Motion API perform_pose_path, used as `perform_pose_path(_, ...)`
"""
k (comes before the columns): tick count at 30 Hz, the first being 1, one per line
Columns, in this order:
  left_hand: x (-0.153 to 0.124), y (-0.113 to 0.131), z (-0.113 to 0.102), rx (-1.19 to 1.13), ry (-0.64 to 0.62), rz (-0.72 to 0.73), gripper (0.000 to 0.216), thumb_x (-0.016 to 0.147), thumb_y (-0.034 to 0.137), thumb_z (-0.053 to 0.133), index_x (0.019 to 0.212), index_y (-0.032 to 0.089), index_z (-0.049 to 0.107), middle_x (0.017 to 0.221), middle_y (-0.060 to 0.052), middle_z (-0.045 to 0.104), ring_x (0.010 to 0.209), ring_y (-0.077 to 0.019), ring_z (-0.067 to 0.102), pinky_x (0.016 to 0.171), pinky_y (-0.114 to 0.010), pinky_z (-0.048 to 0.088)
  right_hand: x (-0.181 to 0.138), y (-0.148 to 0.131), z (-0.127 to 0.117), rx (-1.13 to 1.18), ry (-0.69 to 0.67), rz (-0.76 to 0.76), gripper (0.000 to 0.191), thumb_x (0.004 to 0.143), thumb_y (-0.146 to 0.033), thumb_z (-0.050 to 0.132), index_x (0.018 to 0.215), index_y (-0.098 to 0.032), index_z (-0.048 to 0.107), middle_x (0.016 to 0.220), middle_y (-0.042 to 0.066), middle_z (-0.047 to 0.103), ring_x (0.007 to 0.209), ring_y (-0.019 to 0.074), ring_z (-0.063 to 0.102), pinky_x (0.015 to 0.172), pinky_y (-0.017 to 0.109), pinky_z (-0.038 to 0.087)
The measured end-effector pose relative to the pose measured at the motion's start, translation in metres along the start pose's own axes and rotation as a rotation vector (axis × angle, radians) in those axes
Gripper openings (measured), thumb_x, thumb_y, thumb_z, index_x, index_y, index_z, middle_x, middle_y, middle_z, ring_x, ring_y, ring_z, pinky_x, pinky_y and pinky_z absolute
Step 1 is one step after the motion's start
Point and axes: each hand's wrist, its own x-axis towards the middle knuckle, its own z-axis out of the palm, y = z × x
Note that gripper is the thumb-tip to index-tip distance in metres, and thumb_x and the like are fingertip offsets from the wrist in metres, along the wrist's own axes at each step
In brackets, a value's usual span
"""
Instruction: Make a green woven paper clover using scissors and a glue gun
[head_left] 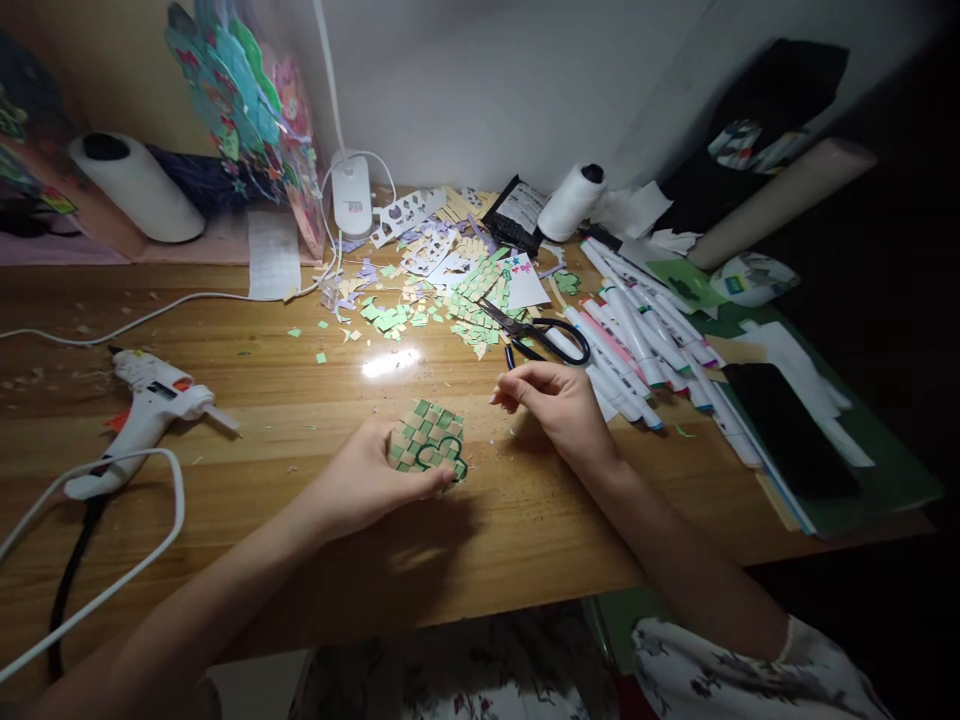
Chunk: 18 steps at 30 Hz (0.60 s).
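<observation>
My left hand (360, 475) grips a woven green-and-tan checkered paper piece (424, 432) with a dark green, cloud-like outline drawn on it. The thumb lies on its front, over the lower right part. To the right, my right hand (551, 405) is closed, with its fingertips pinched together; whether anything small is between them cannot be seen. Just beyond that hand lie black-handled scissors (536, 330), their blades on a heap of green paper scraps (480, 300).
On the left lies a white glue gun (154, 405) with its cable. Several markers (637, 330) and a black phone (791, 430) cover the right side. A thread spool (571, 203) and a white power strip (351, 195) stand near the wall.
</observation>
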Motion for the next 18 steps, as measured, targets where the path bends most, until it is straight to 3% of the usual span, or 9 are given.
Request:
perform_pose_path(4,-0.0003,-0.0007,-0.0037,-0.009,0.036,-0.025,0.024,0.067,0.034,0.073,0.076,0.014,0.063,0.067,0.000,0.063,0.059,-0.0109,0.055,0.057,-0.022,0.043,-0.0015,-0.0012,0.0014,0.039,-0.040,0.023,0.011,0.075,-0.027,0.069,0.072,-0.018,0.074,0.073,0.005,0.075,0.059,0.0130,0.063,0.059,0.028,0.053)
perform_pose_path(10,-0.0016,0.0046,-0.0061,-0.031,0.089,-0.068,0.031,0.064,0.037,0.076,0.080,0.013,0.067,0.075,-0.005,0.069,0.065,-0.0145,0.060,0.063,-0.026,0.047,0.0018,0.0026,0.0000,0.108,0.034,0.069,0.016,0.055,-0.024,0.084,0.062,-0.019,0.070,0.064,0.002,0.072,0.058,0.0132,0.063,0.057,0.026,0.053)
perform_pose_path(14,-0.0018,0.0065,-0.0059,-0.043,0.106,-0.078,0.029,0.063,0.037,0.077,0.075,0.013,0.067,0.071,-0.004,0.068,0.061,-0.0141,0.060,0.059,-0.025,0.047,0.0001,-0.0010,0.0001,0.059,0.055,0.042,0.015,0.064,-0.029,0.079,0.058,-0.018,0.070,0.057,0.002,0.070,0.049,0.0115,0.058,0.049,0.025,0.049)
perform_pose_path(18,-0.0002,0.0069,-0.0064,-0.089,0.145,-0.085,0.028,0.058,0.030,0.081,0.076,0.013,0.068,0.071,-0.004,0.069,0.063,-0.0149,0.061,0.061,-0.025,0.048,-0.0032,-0.0037,0.0023,0.025,0.001,0.007,0.012,0.072,-0.028,0.073,0.065,-0.018,0.073,0.064,0.004,0.072,0.053,0.0120,0.060,0.053,0.026,0.052)
